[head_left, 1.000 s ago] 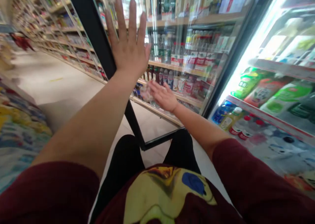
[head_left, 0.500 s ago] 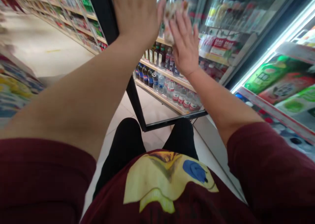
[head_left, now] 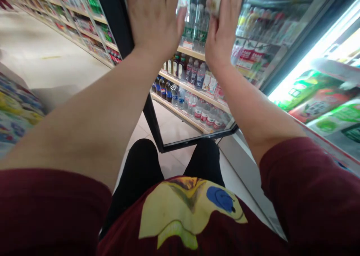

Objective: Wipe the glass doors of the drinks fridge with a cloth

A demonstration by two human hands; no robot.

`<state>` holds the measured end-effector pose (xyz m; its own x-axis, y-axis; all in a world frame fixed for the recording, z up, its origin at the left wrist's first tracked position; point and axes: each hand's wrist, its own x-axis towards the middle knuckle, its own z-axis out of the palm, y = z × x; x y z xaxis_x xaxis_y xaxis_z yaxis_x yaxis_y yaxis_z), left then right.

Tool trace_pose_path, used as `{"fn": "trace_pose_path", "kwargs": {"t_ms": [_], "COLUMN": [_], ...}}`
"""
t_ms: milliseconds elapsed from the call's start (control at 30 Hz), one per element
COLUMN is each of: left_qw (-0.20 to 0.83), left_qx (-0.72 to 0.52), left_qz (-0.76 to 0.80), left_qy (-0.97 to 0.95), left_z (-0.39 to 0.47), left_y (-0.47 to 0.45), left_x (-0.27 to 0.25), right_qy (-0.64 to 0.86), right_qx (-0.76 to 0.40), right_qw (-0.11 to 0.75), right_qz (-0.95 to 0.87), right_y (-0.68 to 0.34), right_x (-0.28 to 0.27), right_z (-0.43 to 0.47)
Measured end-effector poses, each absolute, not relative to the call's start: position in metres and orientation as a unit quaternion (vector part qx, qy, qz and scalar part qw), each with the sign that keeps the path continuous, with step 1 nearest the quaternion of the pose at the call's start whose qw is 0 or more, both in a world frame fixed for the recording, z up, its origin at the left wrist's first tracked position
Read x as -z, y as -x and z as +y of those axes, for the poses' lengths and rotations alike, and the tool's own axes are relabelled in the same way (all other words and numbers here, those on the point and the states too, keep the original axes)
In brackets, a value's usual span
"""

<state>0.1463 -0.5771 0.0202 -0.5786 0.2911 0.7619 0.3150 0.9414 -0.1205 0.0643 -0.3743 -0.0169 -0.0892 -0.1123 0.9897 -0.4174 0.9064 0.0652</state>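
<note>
A glass fridge door [head_left: 174, 132] with a black frame stands open in front of me. My left hand [head_left: 154, 27] lies flat on the glass beside the left edge of the frame, its fingers apart and the tips cut off at the top. Farther right, my right hand [head_left: 223, 34] presses a pale, patterned cloth [head_left: 214, 0] against the pane. Part of that cloth is hidden beneath the fingers, and the fingertips leave the picture.
Shelves with cola bottles [head_left: 162, 87] and water bottles [head_left: 192, 104] show through the glass. To the right is the lit fridge with green drink packs [head_left: 306, 87]. Colourful packages [head_left: 17, 106] stand at the left. My knees [head_left: 144, 162] are close to the door's lower edge.
My right hand has moved right and up across the glass with the cloth, turning more upright. My left hand stays on the door, a little lower in view.
</note>
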Motion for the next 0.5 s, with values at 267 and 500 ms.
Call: {"fn": "trace_pose_path", "kwargs": {"t_ms": [267, 500], "left_qw": [0.46, 0.48], "left_qx": [0.1, 0.108], "left_qz": [-0.85, -0.838], "left_qy": [0.235, 0.236], "left_z": [-0.585, -0.589], "left_y": [-0.137, -0.119], "left_x": [-0.019, -0.018], "right_qy": [-0.199, -0.183], "right_qx": [-0.126, -0.101], "right_qw": [0.587, 0.663], "right_qz": [-0.775, -0.719], "right_y": [-0.089, -0.059], "right_x": [0.048, -0.013], "right_z": [-0.391, -0.355]}}
